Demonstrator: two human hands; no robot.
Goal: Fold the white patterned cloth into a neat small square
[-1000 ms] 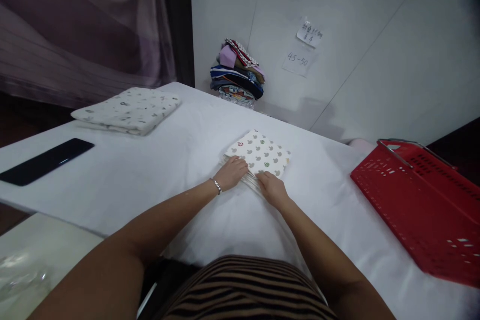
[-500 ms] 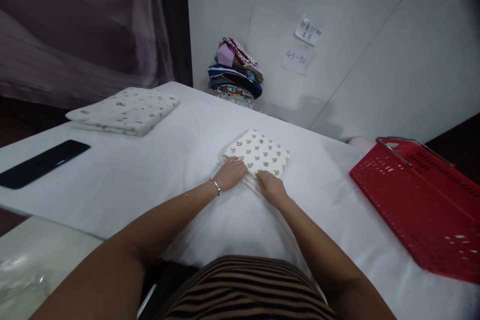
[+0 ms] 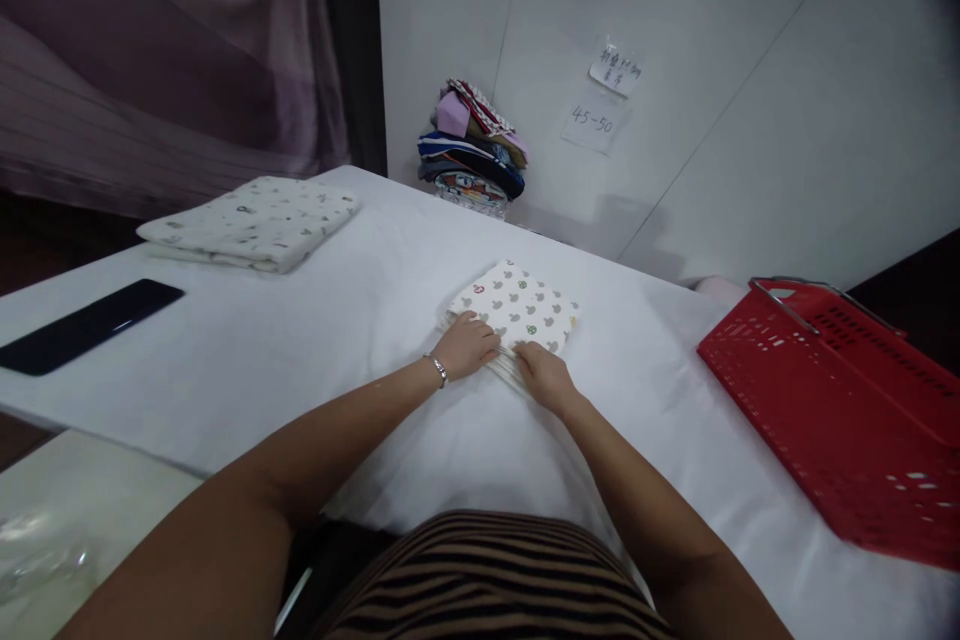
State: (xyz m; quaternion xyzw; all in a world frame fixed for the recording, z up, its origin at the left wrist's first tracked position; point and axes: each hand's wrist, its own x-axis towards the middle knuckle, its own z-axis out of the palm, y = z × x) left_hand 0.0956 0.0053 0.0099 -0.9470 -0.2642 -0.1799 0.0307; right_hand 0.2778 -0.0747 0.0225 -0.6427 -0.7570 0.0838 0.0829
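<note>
A small folded white cloth (image 3: 517,298) with a grey, green and red print lies in front of me on the white-covered table (image 3: 360,320). My left hand (image 3: 466,344), with a bracelet at the wrist, is closed on the cloth's near left edge. My right hand (image 3: 541,373) grips the same near edge a little to the right, thumb on top. Several folded layers show between the two hands. The fingers under the edge are hidden.
At the left lie a larger folded printed cloth (image 3: 251,220) and a black phone-like slab (image 3: 94,325). A red plastic basket (image 3: 840,420) with metal handles stands at the right. Beyond the far edge is a stack of folded clothes (image 3: 472,145) by the wall with paper signs (image 3: 592,123).
My left hand has shifted slightly to the right along the cloth's near edge. My right hand and the cloth look nearly unchanged.
</note>
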